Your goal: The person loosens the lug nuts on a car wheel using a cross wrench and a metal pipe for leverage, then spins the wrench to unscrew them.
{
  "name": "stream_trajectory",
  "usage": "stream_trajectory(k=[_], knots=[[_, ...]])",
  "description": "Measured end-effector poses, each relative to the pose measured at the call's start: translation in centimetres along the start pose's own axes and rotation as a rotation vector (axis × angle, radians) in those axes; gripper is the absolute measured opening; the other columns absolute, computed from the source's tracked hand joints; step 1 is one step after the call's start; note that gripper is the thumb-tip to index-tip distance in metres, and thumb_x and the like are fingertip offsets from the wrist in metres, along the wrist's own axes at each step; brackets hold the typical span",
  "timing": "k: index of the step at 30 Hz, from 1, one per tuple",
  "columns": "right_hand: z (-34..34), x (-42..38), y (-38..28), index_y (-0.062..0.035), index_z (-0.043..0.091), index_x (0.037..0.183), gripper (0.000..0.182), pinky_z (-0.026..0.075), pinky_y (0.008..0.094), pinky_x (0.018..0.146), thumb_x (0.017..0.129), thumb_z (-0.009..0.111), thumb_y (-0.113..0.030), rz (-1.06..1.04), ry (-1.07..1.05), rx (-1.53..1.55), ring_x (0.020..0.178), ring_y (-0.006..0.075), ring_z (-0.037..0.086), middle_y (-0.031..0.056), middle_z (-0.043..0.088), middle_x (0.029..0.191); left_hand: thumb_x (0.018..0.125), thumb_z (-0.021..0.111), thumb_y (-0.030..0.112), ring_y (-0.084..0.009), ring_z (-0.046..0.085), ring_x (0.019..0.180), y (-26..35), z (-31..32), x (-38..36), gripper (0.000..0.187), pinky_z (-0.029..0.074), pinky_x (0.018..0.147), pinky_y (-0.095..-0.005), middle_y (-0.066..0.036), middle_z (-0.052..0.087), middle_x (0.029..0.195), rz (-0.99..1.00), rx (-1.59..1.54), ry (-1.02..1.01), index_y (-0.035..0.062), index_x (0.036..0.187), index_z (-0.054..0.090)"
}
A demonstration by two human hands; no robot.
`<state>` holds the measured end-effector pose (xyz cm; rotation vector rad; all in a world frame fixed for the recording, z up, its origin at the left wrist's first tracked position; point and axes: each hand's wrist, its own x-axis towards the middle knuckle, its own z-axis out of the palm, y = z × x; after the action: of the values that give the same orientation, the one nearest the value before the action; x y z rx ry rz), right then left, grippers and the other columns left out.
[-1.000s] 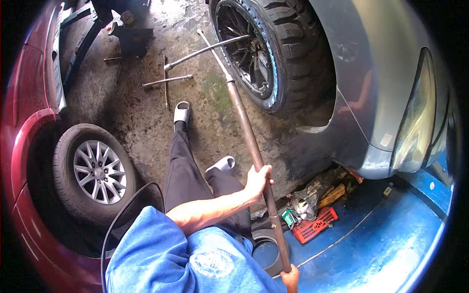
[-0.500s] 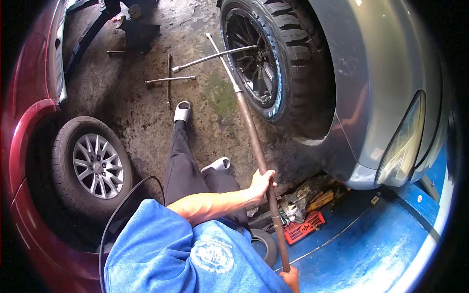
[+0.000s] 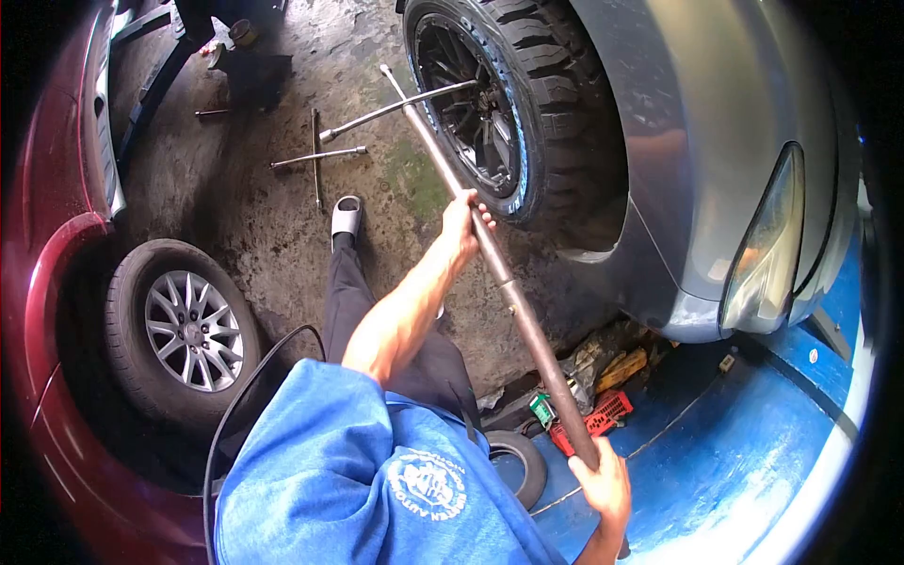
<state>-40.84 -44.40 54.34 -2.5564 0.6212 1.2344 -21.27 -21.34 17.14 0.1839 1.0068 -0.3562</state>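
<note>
A long metal pipe (image 3: 535, 334) slants across the middle, its upper end over one arm of a cross-shaped lug wrench (image 3: 400, 101) set at the hub of a black wheel (image 3: 471, 108). My left hand (image 3: 461, 224) is wrapped round the pipe's upper part, near the tire. Lower down, my right hand (image 3: 603, 478) grips the pipe close to its lower end. The wheel has a chunky tire and sits in the wheel arch of a grey car (image 3: 697, 169).
Another cross wrench (image 3: 317, 155) lies on the concrete floor (image 3: 282, 221). A silver-rimmed wheel (image 3: 193, 330) is beside the red car (image 3: 71, 217) at left. Near the blue surface (image 3: 716, 471) are a red plastic item (image 3: 610, 411), a green item (image 3: 541, 409) and a small tire (image 3: 521, 461).
The pipe has slid up, covering more of the wrench arm. My left hand has moved up toward the wheel, and my right hand up and to the right. The green item has come into view.
</note>
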Motion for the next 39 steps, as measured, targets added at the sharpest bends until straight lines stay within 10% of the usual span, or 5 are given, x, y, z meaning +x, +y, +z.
stream_trajectory(k=[13, 15, 20, 24, 39], knots=[[21.3, -10.4, 10.2, -0.0057, 0.053, 0.115, 0.056, 0.050, 0.0495, 0.087, 0.094, 0.042, -0.057, 0.344, 0.051, 1.944, 0.089, 0.0288, 0.062, 0.0115, 0.060, 0.106, 0.082, 0.071, 0.029, -0.0178, 0.051, 0.055, 0.8, 0.4, 1.5, 0.031, 0.050, 0.050, -0.0381, -0.004, 0.050, 0.068, -0.087, 0.121, 0.151, 0.0136, 0.096, 0.048], [16.3, -7.5, 6.0, -0.0066, 0.053, 0.122, 0.070, 0.045, 0.0492, 0.095, 0.092, 0.033, -0.067, 0.158, 1.242, 2.364, 0.096, 0.0285, 0.060, 0.0087, 0.062, 0.103, 0.083, 0.070, 0.027, -0.0180, 0.049, 0.052, 0.3, -0.3, 2.9, 0.028, 0.049, 0.050, -0.0393, -0.004, 0.049, 0.065, -0.081, 0.114, 0.235, 0.0117, 0.090, 0.048], [4.0, -2.0, 2.9, -0.0127, 0.062, 0.092, 0.040, 0.051, 0.0302, 0.052, 0.085, 0.057, -0.052, -0.313, 1.553, 2.259, 0.063, 0.0184, 0.060, -0.0006, 0.059, 0.075, 0.084, 0.069, 0.029, -0.0161, 0.045, 0.053, 1.1, 0.5, 1.6, 0.026, 0.045, 0.050, -0.0338, 0.000, 0.041, 0.062, -0.032, 0.110, 0.088, 0.0175, 0.078, 0.047], [4.1, -2.7, 16.6, -0.0110, 0.061, 0.105, 0.047, 0.050, 0.0225, 0.057, 0.073, 0.079, -0.040, -1.838, 1.060, 2.375, 0.065, 0.0086, 0.058, -0.0015, 0.057, 0.078, 0.080, 0.065, 0.029, -0.0254, 0.051, 0.056, 0.9, 0.1, 1.4, 0.024, 0.049, 0.052, -0.0366, -0.009, 0.051, 0.066, 0.112, 0.180, -0.107, 0.0127, 0.077, 0.048], [-9.5, -10.5, 4.2, -0.0121, 0.048, 0.082, 0.025, 0.041, 0.0222, 0.047, 0.092, 0.058, -0.033, -2.009, 1.051, 1.460, 0.051, 0.0068, 0.047, -0.0049, 0.045, 0.065, 0.082, 0.059, 0.019, -0.0179, 0.048, 0.048, 3.8, 5.3, -2.7, 0.019, 0.047, 0.048, -0.0326, -0.003, 0.046, 0.055, -0.089, 0.059, 0.099, 0.0111, 0.070, 0.046]])
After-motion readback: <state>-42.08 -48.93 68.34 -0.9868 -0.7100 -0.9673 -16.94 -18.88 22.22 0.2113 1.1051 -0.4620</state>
